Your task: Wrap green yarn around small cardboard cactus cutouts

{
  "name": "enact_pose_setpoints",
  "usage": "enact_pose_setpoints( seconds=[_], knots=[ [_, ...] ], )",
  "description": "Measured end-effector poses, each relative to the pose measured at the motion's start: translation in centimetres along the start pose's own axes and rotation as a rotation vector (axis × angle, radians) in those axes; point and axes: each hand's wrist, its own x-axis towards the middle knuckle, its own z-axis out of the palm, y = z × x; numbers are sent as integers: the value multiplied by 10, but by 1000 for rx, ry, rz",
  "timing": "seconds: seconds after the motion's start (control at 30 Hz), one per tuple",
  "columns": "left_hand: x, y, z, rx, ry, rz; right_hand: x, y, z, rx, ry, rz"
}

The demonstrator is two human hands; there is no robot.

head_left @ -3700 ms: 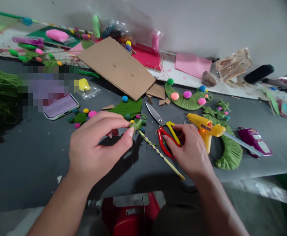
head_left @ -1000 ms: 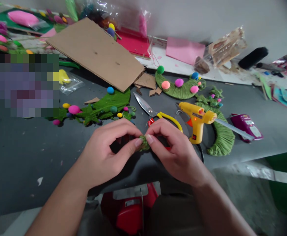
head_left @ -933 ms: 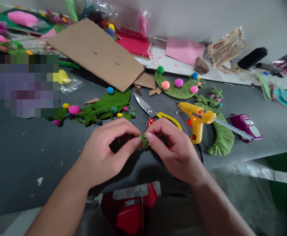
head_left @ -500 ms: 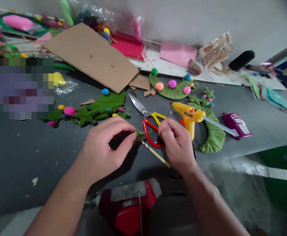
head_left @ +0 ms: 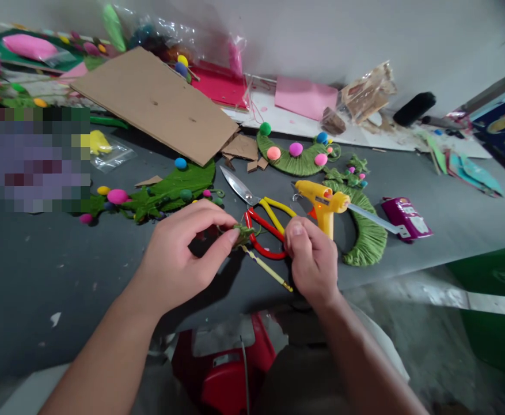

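Observation:
My left hand (head_left: 192, 245) pinches a small green leaf-like craft piece (head_left: 242, 233) between thumb and fingertips, above the dark table. A thin green strand curls off its right side. My right hand (head_left: 312, 253) is a closed fist beside the scissor handles; what its fingers hold, if anything, is hidden. The scissors (head_left: 252, 202), with one red and one yellow handle, lie with their blades toward the upper left. Below the hands lies a pale yellow pencil (head_left: 269, 271). Just past the right hand is a yellow glue gun (head_left: 321, 202) with a glue stick in its back.
Green yarn-wrapped crescents (head_left: 367, 242) lie at the right, one with colored balls. Green felt leaves (head_left: 187, 184) with balls are at left, near a cardboard sheet (head_left: 157, 104). A purple packet (head_left: 407, 218) sits far right. Below the table edge is a red object (head_left: 235, 374).
My right hand has shifted slightly down relative to the scissor handles, still closed. The left hand keeps its pinch on the green piece. The whole view has shifted a little.

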Motion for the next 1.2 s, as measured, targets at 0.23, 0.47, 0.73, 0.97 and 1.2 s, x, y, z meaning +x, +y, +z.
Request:
enact_pose_setpoints(
  seconds=[0.23, 0.47, 0.73, 0.97, 1.2],
  knots=[
    [2, 8, 4, 3, -33, 28, -13, 0, -20, -259, 245, -263],
    [4, 9, 8, 17, 14, 17, 3, 34, -50, -565, 370, 67],
    [5, 6, 11, 42, 87, -36, 12, 13, -47, -265, 138, 249],
    [7, 0, 9, 38, 167, -187, -3, 1, -29, 220, 17, 317],
    [7, -1, 5, -162, 159, -284, -9, -8, -31, 443, -199, 292]
  ],
)
